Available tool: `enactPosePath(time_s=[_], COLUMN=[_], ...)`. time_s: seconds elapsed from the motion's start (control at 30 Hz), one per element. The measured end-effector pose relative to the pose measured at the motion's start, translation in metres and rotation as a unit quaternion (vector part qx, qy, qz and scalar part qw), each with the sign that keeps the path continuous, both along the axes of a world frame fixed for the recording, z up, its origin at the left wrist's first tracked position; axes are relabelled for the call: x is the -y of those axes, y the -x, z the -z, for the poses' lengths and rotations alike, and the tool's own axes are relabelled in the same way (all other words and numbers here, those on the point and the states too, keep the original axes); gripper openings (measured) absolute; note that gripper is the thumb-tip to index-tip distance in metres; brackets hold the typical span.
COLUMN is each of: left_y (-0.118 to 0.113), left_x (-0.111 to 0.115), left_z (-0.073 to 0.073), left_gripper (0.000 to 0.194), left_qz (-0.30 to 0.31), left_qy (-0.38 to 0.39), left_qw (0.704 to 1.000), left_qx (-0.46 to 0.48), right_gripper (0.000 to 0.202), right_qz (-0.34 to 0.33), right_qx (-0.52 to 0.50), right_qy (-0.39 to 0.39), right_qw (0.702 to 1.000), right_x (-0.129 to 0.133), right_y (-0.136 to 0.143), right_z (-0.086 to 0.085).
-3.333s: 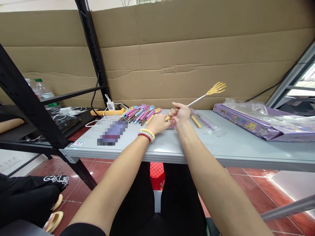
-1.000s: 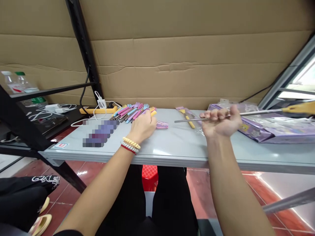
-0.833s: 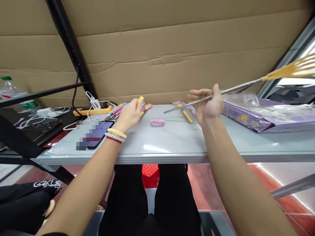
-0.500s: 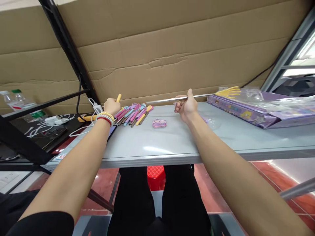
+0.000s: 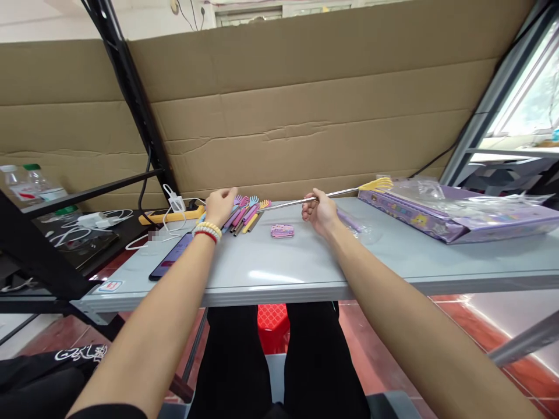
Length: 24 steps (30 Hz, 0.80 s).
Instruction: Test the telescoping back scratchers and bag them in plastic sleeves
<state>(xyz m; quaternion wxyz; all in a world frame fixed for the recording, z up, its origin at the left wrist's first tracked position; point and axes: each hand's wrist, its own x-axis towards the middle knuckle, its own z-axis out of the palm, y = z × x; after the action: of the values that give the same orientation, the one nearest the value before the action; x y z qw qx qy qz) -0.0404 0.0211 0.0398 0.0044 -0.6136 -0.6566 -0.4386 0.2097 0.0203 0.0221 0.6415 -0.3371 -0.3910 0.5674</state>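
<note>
My right hand (image 5: 321, 214) is closed round the thin metal rod of a telescopic back scratcher (image 5: 338, 192). Its yellow claw head points right, over the purple box, and the rod runs left toward the pile. My left hand (image 5: 219, 206) has its fingers bent together at the left side of that pile; whatever lies inside them is hidden. The pile of back scratchers (image 5: 247, 215) has pink, blue, purple and yellow handles and claws. Between my hands lies a small stack of pink-purple cards (image 5: 282, 231).
A purple box (image 5: 406, 215) with clear plastic packaging stands on the right of the grey table (image 5: 271, 273). Near my right wrist lies a purple stick (image 5: 348, 219). At left are a phone (image 5: 172, 256), a yellow bar (image 5: 168, 217), white cables and bottles (image 5: 41, 183).
My left hand has shifted right, and the yellow handle that stuck out of it is hidden now. The extended back scratcher has tilted, and my view has tipped up.
</note>
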Motion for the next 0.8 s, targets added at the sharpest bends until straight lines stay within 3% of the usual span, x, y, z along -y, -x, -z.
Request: enactPosePath(time_s=[0.1,0.17,0.2,0.27,0.4,0.47,0.8], left_y=[-0.032,-0.047,-0.051,-0.051,-0.033,-0.027,-0.029], left_x=[0.017,0.024,0.026,0.029,0.033,0.034,0.035], left_z=[0.009,0.017,0.021,0.027,0.03,0.029,0.03], left_gripper=[0.047,0.043,0.041,0.042,0.044,0.044,0.041], left_qz=[0.154,0.189,0.171,0.133,0.099,0.097,0.088], left_qy=[-0.061,-0.039,-0.015,0.014,0.033,0.037,0.034], left_qw=[0.985,0.976,0.976,0.972,0.964,0.965,0.969], left_qx=[-0.041,-0.101,-0.136,-0.195,-0.244,-0.243,-0.229], right_gripper=[0.021,0.026,0.029,0.035,0.037,0.035,0.041], right_qz=[-0.071,-0.11,-0.116,-0.075,0.116,0.18,0.287], right_qx=[0.038,0.057,0.056,0.027,-0.051,-0.052,0.05], right_qy=[-0.01,-0.024,-0.033,-0.038,-0.012,-0.019,-0.036], right_qw=[0.997,0.992,0.991,0.996,0.992,0.982,0.956], right_x=[-0.001,-0.002,-0.003,-0.006,-0.016,-0.02,-0.027], right_y=[0.015,0.023,0.024,0.018,-0.015,-0.03,-0.029], right_z=[-0.004,-0.008,-0.009,-0.01,-0.006,-0.003,0.003])
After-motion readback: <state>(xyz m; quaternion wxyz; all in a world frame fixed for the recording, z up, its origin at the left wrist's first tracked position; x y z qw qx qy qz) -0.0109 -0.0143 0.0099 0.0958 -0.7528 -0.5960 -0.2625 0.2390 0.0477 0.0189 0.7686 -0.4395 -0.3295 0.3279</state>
